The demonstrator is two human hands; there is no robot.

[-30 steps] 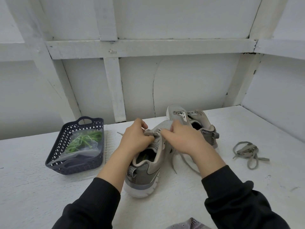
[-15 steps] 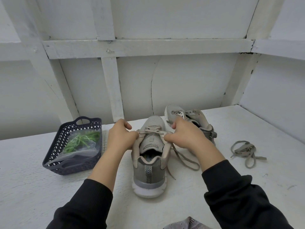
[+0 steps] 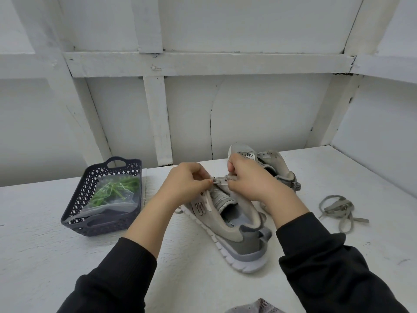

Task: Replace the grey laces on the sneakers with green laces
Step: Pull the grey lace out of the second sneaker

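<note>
A grey sneaker [image 3: 239, 236] lies tilted on the white table, heel toward me and to the right. My left hand [image 3: 185, 184] and my right hand [image 3: 250, 179] meet over its eyelets, each pinching the grey lace [image 3: 220, 180] stretched between them. The second sneaker [image 3: 270, 161] stands behind my right hand, partly hidden by it. A loose grey lace [image 3: 338, 208] lies bundled on the table at the right. Green laces [image 3: 115, 188] sit in a clear bag inside the dark basket.
The dark perforated basket [image 3: 90, 227] stands on the table to the left of the sneakers. White wall panels and beams close off the back and right. A bit of grey fabric [image 3: 257, 308] shows at the bottom edge.
The near sneaker has turned from heel straight toward me onto its side, heel swung right. My hands have come closer together over the eyelets, still holding the lace.
</note>
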